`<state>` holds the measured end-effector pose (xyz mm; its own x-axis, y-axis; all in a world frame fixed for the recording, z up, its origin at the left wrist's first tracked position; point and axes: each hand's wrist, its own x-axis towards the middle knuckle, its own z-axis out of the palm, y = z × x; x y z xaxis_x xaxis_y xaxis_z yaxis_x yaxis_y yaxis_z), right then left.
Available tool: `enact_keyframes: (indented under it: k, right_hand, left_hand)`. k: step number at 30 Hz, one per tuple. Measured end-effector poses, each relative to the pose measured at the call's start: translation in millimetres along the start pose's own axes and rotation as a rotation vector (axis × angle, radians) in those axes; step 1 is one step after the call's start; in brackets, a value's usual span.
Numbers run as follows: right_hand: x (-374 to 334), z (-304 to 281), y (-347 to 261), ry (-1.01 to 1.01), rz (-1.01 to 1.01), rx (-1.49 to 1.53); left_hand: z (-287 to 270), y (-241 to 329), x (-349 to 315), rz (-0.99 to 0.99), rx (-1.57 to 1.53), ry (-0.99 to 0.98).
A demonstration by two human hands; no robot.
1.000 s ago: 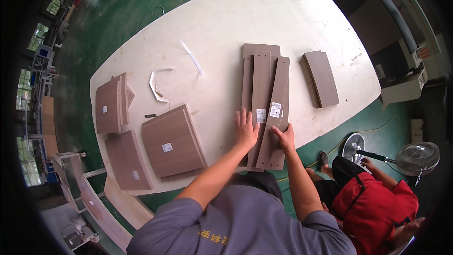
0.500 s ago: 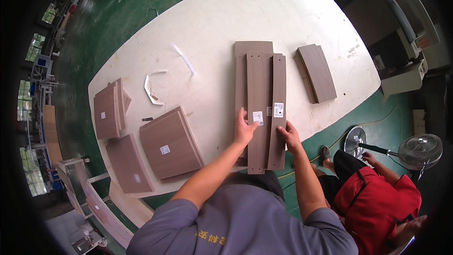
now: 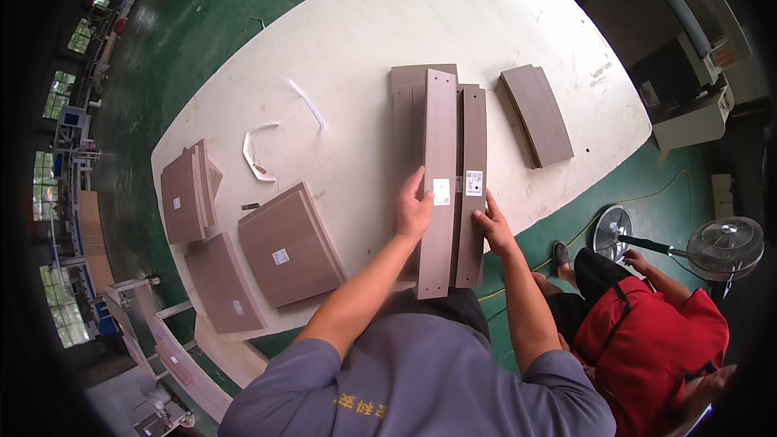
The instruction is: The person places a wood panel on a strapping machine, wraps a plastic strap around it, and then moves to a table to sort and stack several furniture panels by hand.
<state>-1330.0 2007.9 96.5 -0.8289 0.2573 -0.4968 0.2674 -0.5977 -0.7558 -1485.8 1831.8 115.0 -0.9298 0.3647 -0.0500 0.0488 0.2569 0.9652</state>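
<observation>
Close in front of me, long brown boards lie on a stack (image 3: 401,125). My left hand (image 3: 414,212) is closed on the left edge of a long board (image 3: 438,129) with a white label and small holes at both ends. That board looks lifted off the boards below it. My right hand (image 3: 495,228) grips the right edge of a narrower labelled board (image 3: 472,235), thumb on its face. A dark gap separates the two boards, where part of another label shows. The fingers under the boards are hidden.
The stack rests on a large white table (image 3: 356,57). Short boards (image 3: 537,113) lie to the right, wider labelled panels (image 3: 290,251) to the left. White strips (image 3: 306,101) lie beyond those. A person in red (image 3: 655,340) sits at right near a fan (image 3: 723,247).
The long board in my left hand has risen and tilted, its far end shifting right, exposing more boards underneath. My right hand keeps its hold on the narrower board. The view has shifted slightly.
</observation>
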Motion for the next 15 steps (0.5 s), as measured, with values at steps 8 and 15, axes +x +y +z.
enact_keyframes:
  k: [8, 15]
  right_hand:
    - [2.7, 0.4, -5.5, 0.265, 0.047, -0.206]
    - [3.3, 13.2, 4.0, 0.278, -0.035, -0.325]
  left_hand:
    - [18.5, 11.3, -1.4, 0.133, 0.531, -0.063]
    - [-43.6, -72.6, 20.6, -0.485, 0.205, -0.053]
